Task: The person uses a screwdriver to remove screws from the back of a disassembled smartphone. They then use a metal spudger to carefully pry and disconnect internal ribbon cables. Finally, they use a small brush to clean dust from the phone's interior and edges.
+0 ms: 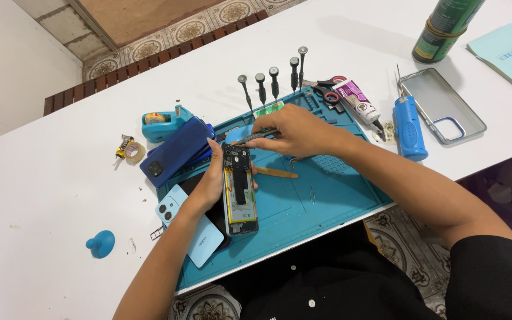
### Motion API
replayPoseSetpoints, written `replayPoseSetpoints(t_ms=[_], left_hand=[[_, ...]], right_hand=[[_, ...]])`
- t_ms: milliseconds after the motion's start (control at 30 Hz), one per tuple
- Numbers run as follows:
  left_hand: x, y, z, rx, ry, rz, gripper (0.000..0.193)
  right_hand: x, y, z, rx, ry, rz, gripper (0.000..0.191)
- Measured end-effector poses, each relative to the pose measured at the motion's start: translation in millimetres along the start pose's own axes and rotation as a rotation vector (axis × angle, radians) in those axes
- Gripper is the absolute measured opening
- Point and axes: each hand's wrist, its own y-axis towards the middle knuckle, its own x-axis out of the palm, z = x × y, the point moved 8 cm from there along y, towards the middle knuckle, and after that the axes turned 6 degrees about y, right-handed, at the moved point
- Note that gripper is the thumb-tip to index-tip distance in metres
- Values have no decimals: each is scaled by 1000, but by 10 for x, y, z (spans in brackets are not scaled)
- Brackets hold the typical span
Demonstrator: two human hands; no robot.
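Our left hand (213, 181) gripping the opened phone (239, 189) by its left edge, tilted above the blue work mat (321, 195), our right hand (294, 131) closed around a dark screwdriver (255, 138), its tip at the phone's top end, pale phone back cover (194, 228) just beside our left wrist

A single head-worn camera looks steeply down and forward over a white table (42, 195), close to the work. The blue mat (321, 195) sits at frame centre, both forearms enter from the bottom edge, and tiled floor (167, 32) shows beyond the table's far edge.
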Motion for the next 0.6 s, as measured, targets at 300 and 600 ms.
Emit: replayPoseSetpoints(t_ms=[300,600], left_hand=[[24,1,39,-13,34,-27,107],[54,-21,33,55,47,-122,116]], right_hand=[[4,1,-3,29,-26,31,31],[-11,-41,-104,-124,-68,71,23]])
